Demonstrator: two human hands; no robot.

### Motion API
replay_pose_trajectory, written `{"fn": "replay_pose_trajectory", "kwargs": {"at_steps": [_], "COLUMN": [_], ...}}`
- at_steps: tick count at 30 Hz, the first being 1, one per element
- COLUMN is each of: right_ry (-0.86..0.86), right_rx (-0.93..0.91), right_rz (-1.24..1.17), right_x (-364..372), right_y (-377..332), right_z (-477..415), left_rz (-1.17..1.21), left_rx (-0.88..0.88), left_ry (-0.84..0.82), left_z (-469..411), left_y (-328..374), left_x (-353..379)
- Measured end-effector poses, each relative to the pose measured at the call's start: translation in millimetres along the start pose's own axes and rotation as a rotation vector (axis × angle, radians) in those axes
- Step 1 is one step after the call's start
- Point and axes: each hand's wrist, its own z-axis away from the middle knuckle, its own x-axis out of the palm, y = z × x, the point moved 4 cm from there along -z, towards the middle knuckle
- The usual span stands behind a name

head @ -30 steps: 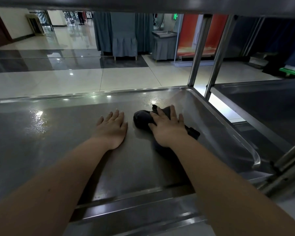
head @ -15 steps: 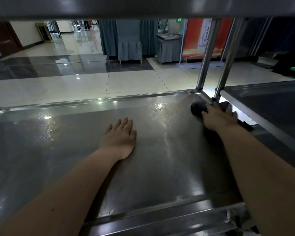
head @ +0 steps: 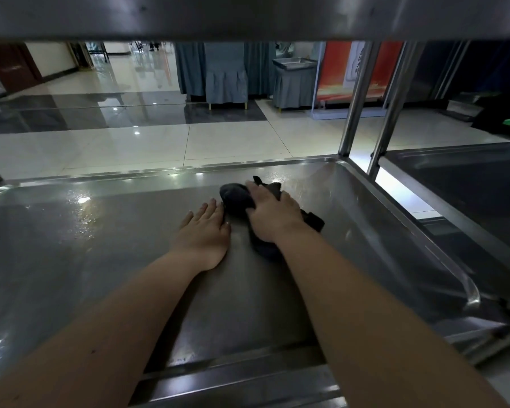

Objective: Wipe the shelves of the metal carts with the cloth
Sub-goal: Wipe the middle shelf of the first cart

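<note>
Shelf (head: 100, 260) of the near metal cart: a broad steel tray with a raised lip, under the shelf above (head: 248, 13). It looks rigid and slick. Wet sheen and droplets (head: 83, 213) lie toward the far left, so the cloth should glide with little drag there.

Second cart (head: 468, 184): just beside on the right, past the upright posts (head: 354, 113). Its shelf is dark and nothing shows on it.

Cloth (head: 236, 198): dark, bunched, and lying on the shelf right of centre toward the far rim. Judged soft, light and probably damp. It has no stiffness of its own and needs a palm on top to spread pressure. Best hold is over the thick middle of the bunch, as loose corners would fold under.

Right hand (head: 273, 216): palm down on the cloth, fingers laid forward over it and close together, pressing. Cannot tell whether the thumb hooks the fabric.

Left hand (head: 205, 234): flat on bare steel just beside the cloth, fingers straight and together, holding nothing. Apparently a brace.
</note>
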Motion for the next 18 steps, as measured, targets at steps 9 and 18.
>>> {"fn": "replay_pose_trajectory", "kwargs": {"at_steps": [9,18], "right_ry": [0.237,-0.098], "right_rx": [0.219,0.103], "right_rz": [-0.078,0.075], "right_x": [-54.1,-53.9], "right_y": [146.7,157.9], "right_z": [4.3,-0.4], "left_rz": [0.000,-0.008], "left_rx": [-0.002,0.039], "left_ry": [0.039,0.111], "left_z": [0.2,-46.0], "left_y": [3.2,14.3], "left_x": [-4.9,-21.5]}}
